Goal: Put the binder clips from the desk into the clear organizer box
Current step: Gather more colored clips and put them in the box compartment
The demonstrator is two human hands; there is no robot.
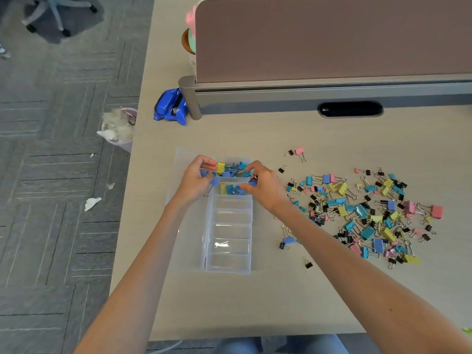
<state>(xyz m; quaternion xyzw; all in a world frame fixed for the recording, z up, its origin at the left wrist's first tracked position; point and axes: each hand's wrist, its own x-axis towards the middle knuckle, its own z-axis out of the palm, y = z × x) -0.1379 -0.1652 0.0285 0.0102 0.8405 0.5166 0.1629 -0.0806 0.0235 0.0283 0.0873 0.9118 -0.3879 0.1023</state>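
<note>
Left hand [195, 178] pinches yellow clip [220, 167] plus blue ones, right hand [264, 186] pinches blue clip [252, 182], both over organizer box [228, 270] far end. Risk: multi-clip grip slips, clip lands outside compartment. Clip pile [370, 213] on desk [255, 302], right of box.

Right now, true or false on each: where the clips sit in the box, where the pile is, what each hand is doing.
1. The clear organizer box has clips only in its two farthest compartments. True.
2. The loose pile of binder clips lies left of the box. False: it lies to the box's right on the desk.
3. The left hand pinches a blue clip. True.
4. The right hand lies flat on the desk, holding nothing. False: it is over the box, pinching a second blue clip.
5. The box's nearest compartments are full. False: they are empty.
</note>
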